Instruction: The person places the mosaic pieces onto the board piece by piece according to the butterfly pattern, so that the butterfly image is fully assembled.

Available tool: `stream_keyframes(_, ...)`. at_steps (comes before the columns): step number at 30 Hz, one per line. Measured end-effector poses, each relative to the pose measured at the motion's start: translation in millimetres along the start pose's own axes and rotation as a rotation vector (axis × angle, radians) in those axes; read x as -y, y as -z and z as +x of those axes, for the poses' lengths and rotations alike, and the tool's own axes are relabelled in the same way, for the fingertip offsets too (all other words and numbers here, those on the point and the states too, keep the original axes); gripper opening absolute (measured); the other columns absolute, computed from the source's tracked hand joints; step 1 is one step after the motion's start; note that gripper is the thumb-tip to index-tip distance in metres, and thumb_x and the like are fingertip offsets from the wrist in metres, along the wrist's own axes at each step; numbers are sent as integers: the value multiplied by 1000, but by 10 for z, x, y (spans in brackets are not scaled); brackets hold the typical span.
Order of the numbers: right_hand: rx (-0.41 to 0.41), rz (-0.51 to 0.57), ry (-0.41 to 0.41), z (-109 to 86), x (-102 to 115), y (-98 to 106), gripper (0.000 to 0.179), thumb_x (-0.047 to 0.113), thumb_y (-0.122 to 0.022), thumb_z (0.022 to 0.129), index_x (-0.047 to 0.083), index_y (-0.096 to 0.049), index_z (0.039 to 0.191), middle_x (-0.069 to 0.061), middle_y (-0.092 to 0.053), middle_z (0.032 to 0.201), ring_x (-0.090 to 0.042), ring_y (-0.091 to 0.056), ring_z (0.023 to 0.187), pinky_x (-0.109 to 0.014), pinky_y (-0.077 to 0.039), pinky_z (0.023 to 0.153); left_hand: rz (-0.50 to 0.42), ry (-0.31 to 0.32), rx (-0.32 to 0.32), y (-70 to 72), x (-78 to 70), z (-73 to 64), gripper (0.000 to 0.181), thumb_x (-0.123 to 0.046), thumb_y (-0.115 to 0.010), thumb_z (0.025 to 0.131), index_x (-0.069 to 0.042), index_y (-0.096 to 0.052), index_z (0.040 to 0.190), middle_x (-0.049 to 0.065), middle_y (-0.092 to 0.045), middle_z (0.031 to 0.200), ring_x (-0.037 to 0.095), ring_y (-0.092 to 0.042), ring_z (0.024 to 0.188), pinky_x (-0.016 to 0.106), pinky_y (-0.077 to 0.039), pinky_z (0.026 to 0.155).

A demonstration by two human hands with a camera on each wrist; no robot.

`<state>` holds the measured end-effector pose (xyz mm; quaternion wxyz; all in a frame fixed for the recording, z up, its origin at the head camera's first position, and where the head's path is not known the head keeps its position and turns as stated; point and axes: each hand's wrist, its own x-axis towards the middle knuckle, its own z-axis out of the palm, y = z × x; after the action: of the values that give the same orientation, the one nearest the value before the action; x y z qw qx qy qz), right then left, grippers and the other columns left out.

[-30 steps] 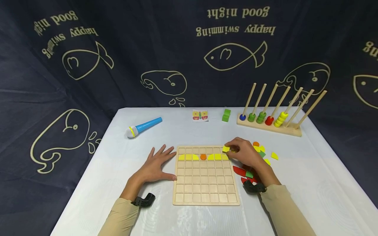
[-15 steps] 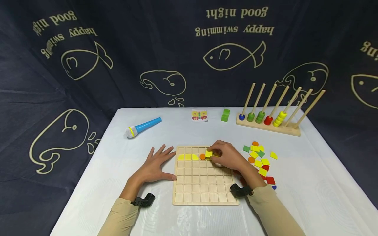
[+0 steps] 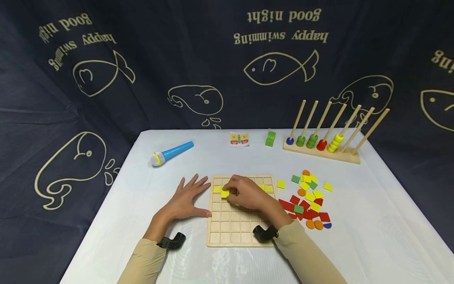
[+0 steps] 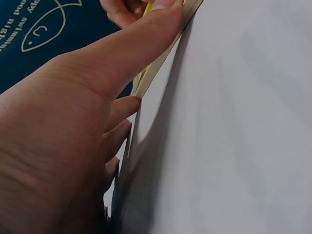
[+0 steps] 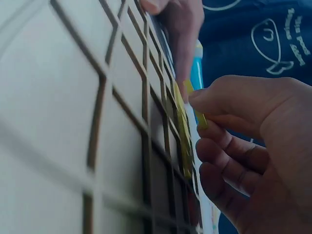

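The left hand point(image 3: 186, 201) lies with fingers spread wide, its thumb touching the left edge of the wooden grid board point(image 3: 235, 227), whose right edge the loose pieces point(image 3: 315, 206) nearly reach, while the right hand point(image 3: 248, 194) pinches a yellow square point(image 3: 225, 194) over the board's far left part. The white table point(image 3: 188, 262) stretches to a bead rack point(image 3: 320, 154) at far right, before a dark cloth point(image 3: 152, 59). The right hand hides part of the row of set pieces point(image 3: 269, 188), and the cloth's lettering is cut off at far right.
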<state>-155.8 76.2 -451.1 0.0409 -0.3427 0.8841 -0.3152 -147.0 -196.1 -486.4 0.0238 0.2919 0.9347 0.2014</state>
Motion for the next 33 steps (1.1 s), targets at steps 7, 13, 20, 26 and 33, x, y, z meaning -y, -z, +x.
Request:
stream_keyframes(7,42,-75,2,85,101,-140,27,17,-68,83,14,-73,109,5,-58,93,-8,-49,77,-24,-44,71,5,-7,6,0,3,-3,103,-78,-65,66,-21,-41,148,0,-26,156,31,-12,144,62,0,109)
stream_keyframes(13,22,-97,22,117,120,-208,25,16,-67,86,15,-74,110,5,-58,94,-8,-48,77,-24,-44,70,-11,-5,4,16,-10,-6,102,-77,-67,66,-20,-42,147,1,-27,156,31,-12,144,62,1,109)
stream_keyframes(20,29,-105,14,124,134,-226,26,20,-68,87,15,-74,111,4,-58,97,-7,-49,79,-23,-44,71,6,2,19,6,-2,6,103,-79,-65,66,-22,-41,148,0,-25,156,29,-10,145,61,2,110)
stream_keyframes(26,11,-107,1,55,110,-166,22,19,-68,86,15,-75,107,7,-57,93,-7,-50,78,-24,-45,71,1,3,23,-4,0,19,105,-79,-65,64,-21,-41,148,0,-26,156,30,-10,145,61,1,110)
stream_keyframes(33,-27,-81,15,-128,13,-9,19,17,-68,88,16,-75,105,6,-60,95,-10,-55,82,-27,-47,75,-1,26,19,-9,-20,11,105,-80,-65,63,-21,-42,147,-1,-26,156,28,-9,145,59,2,111)
